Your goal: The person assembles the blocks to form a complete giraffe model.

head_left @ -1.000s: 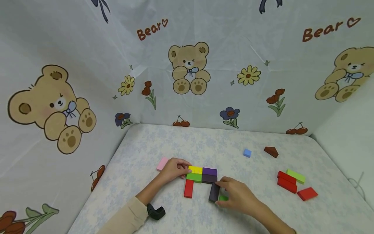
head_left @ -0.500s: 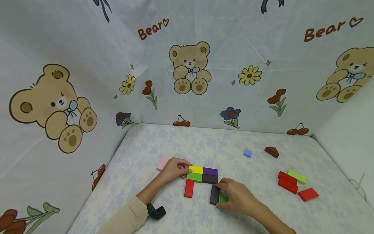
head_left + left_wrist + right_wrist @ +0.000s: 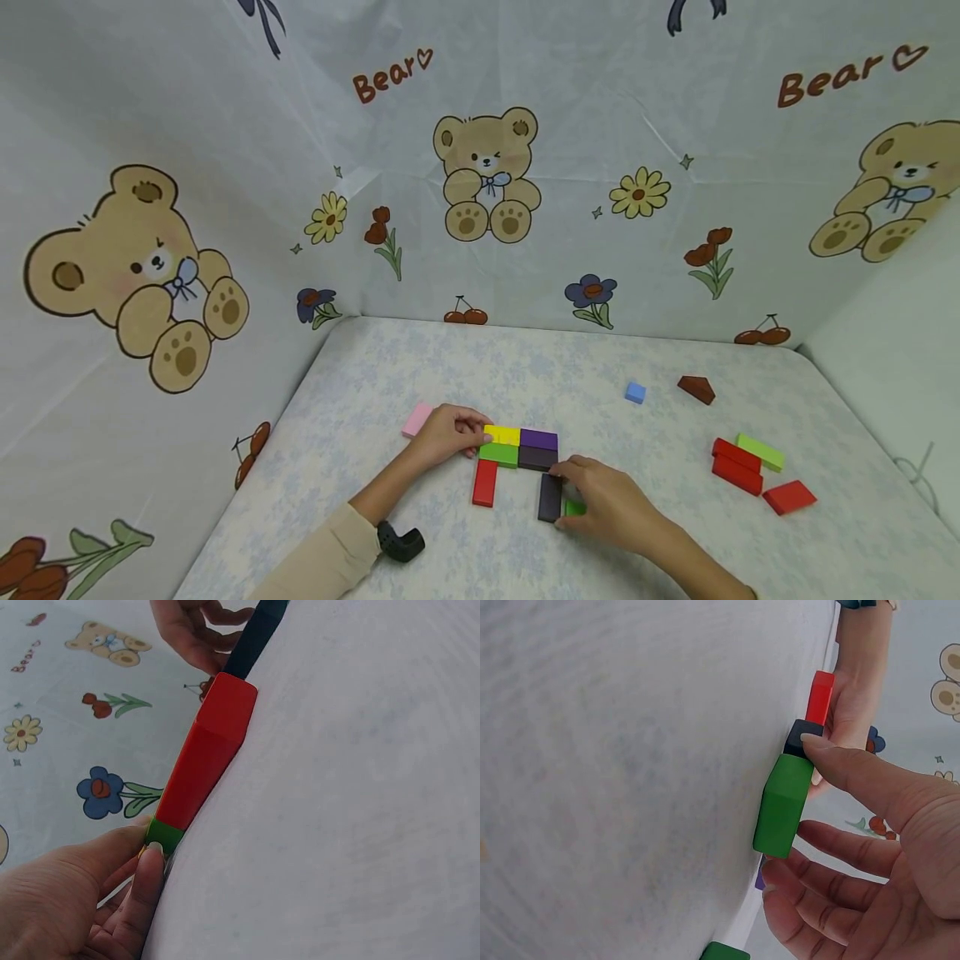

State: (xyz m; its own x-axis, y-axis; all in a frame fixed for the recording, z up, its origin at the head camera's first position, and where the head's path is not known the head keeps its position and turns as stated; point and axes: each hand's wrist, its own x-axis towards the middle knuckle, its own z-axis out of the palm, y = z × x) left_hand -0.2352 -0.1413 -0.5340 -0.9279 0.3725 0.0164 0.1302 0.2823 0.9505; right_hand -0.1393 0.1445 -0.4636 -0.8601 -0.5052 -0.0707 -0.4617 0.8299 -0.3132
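also, pink block (image 3: 416, 419) beside left hand (image 3: 450, 437)

- Backdrop (image 3: 570, 50): is showing off-white w/ repeating print, incl. tan bears (image 3: 491, 179), yellow & blue flowers (image 3: 638, 192), red-brown "Bear" lettering (image 3: 382, 81).
- Tabletop (image 3: 442, 362): is displaying white w/ pale-blue mottling.
- Yellow blk (image 3: 504, 436), purple blk (image 3: 539, 439), green blk (image 3: 499, 453), near-black blk (image 3: 537, 459): are each showing one solid hue.
- Single red blk (image 3: 484, 483), charcoal blk (image 3: 550, 497), bright-green blk (image 3: 782, 808): are likewise displaying plain color.
- Pink blk (image 3: 416, 420), blue blk (image 3: 635, 392), brown blk (image 3: 697, 389): are showing pastel, mid & dk. tones, resp.
- Red blks (image 3: 737, 477), lime blk (image 3: 761, 452): are contrasting warm red w/ yellow-green.
- Sleeve (image 3: 330, 548): is appearing beige; wrist device (image 3: 402, 546): is appearing solid black.
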